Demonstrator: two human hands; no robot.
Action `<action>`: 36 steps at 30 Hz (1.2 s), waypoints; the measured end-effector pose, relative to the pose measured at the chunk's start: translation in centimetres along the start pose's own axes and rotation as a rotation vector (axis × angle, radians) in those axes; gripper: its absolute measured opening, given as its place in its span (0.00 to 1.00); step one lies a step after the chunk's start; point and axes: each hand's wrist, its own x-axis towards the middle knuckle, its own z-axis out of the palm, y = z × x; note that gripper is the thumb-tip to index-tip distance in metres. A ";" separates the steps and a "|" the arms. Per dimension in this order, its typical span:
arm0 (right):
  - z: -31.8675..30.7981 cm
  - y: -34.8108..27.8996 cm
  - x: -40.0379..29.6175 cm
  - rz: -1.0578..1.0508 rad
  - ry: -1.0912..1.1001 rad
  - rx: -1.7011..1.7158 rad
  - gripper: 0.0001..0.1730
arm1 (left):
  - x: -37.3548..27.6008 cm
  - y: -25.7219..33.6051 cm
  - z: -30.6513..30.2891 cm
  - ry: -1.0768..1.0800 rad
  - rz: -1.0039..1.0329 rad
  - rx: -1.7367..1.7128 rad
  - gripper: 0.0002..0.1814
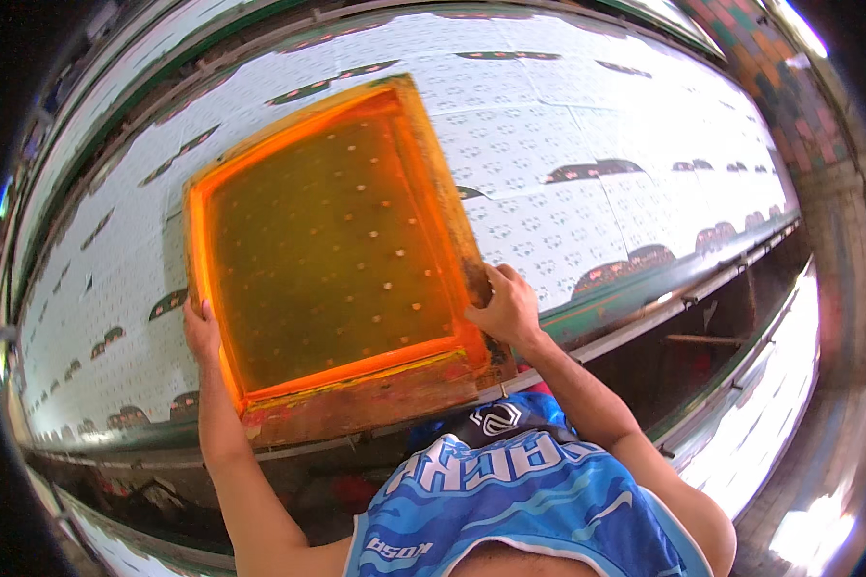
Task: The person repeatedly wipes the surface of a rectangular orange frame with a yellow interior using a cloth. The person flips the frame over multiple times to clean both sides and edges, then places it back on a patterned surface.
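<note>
A wooden-framed printing screen (332, 252) with orange inner edges and a dark olive mesh dotted with small pale spots is held tilted over the long table in front of me. My left hand (202, 330) grips its left side rail, the thumb on the inner edge. On the right side rail, near the lower corner, my right hand (506, 304) is closed around the wood. Beneath the frame lies pale fabric (505, 137) with rows of small printed motifs and dark scalloped patches. The screen hides part of that fabric.
A metal rail (620, 342) with small fittings runs along the table's near edge. Another long table with pale material (758, 404) stands behind me at the lower right. A tiled floor (794, 94) shows at the right, and a further long table (126, 68) lies beyond at the upper left.
</note>
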 end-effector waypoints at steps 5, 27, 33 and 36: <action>-4.6 1.5 1.9 -0.083 0.006 0.088 0.31 | 1.9 -0.8 -0.3 0.014 0.149 -0.012 0.33; -37.7 64.4 13.9 0.003 0.057 0.026 0.37 | -32.0 59.8 17.9 0.151 0.301 -0.047 0.38; -41.6 76.3 13.4 0.098 0.028 0.101 0.38 | -41.3 73.7 19.7 -0.071 0.129 -0.055 0.35; -42.7 77.5 13.4 0.085 0.002 0.100 0.40 | -42.1 73.3 21.0 -0.017 0.161 0.022 0.36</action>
